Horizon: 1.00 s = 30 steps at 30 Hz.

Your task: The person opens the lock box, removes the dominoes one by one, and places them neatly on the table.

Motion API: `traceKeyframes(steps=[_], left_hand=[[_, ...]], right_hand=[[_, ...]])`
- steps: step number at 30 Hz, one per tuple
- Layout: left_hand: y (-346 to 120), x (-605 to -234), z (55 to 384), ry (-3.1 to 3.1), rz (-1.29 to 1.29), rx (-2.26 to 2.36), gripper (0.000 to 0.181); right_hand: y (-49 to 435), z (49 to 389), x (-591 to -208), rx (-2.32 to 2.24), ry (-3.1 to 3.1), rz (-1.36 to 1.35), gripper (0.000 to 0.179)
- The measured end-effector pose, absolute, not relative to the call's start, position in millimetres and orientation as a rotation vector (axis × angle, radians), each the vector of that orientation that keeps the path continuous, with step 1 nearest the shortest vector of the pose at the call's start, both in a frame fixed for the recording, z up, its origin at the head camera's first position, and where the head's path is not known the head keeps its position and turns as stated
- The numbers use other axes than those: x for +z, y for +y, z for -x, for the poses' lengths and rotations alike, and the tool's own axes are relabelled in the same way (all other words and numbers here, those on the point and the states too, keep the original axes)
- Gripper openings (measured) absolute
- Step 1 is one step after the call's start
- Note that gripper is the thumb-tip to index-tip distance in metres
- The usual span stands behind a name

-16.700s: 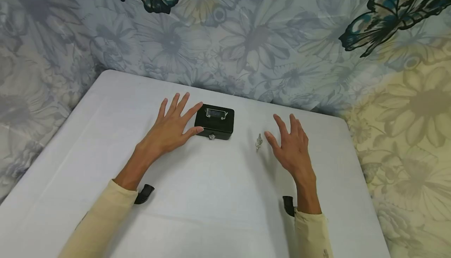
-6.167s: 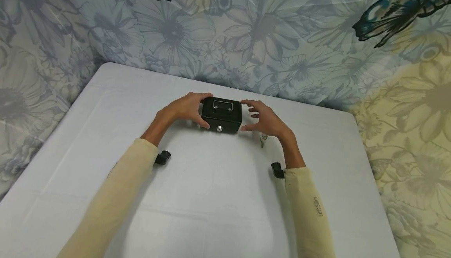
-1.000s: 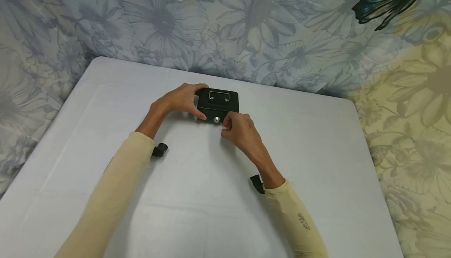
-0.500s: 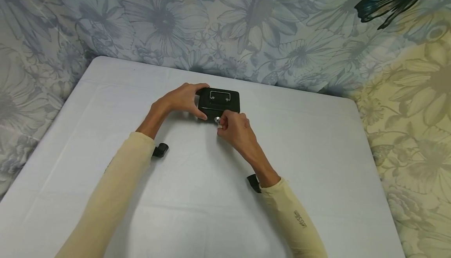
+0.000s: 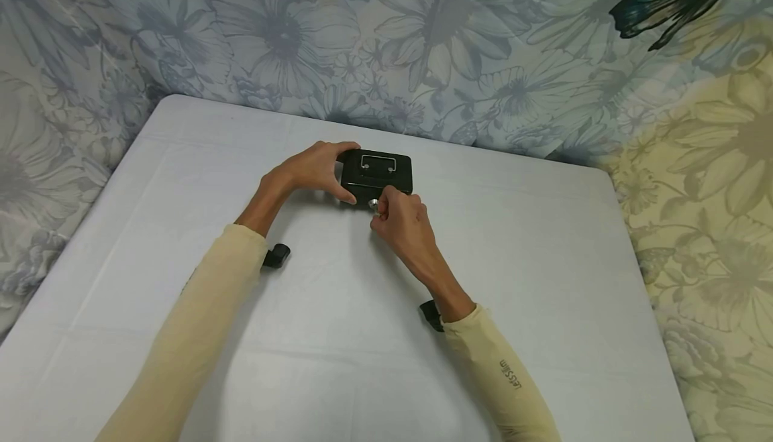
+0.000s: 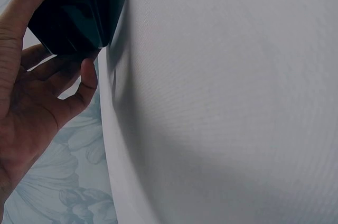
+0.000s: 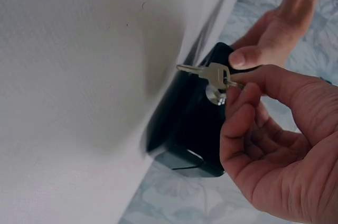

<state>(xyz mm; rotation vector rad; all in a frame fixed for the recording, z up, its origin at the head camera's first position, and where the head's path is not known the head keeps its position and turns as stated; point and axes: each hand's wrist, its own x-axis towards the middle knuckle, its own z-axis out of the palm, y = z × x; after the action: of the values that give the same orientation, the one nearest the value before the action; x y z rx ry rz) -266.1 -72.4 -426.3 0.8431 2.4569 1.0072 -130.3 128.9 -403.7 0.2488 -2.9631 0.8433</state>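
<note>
A small black cash box (image 5: 376,167) with a folding wire handle on its closed lid stands near the table's back edge. My left hand (image 5: 311,167) grips its left end, thumb at the front and fingers behind. At the front, my right hand (image 5: 404,224) has thumb and fingertips pinched right at the round silver lock (image 5: 373,204). In the right wrist view, a silver key (image 7: 215,75) on a small ring juts out beside the lock, just past the fingertips. What the fingertips pinch is mostly hidden. The left wrist view shows fingers (image 6: 74,94) curled beside the box's end.
White cloth covers the table (image 5: 314,335). A wall hanging with flowers and butterflies (image 5: 423,39) rises directly behind the back edge. Dark wrist-camera mounts (image 5: 276,256) stick out from both sleeves.
The keys lay on the table right of the box in the older frames; now the right hand has them. Over the last second it moved slightly left, onto the lock. The left hand keeps its grip.
</note>
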Motion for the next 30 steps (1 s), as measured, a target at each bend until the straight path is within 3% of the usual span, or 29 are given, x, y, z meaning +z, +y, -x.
traceKeyframes(steps=[13,30], left_hand=[[-74,-427,266,2.465,-0.838,1.004,0.097],[-73,-428,266,2.451,-0.848,1.019,0.096]], right_hand=[[126,127,-409,0.915,-2.906,-0.106,0.008],[114,126,-413,0.978,-2.826,-0.092,0.02]])
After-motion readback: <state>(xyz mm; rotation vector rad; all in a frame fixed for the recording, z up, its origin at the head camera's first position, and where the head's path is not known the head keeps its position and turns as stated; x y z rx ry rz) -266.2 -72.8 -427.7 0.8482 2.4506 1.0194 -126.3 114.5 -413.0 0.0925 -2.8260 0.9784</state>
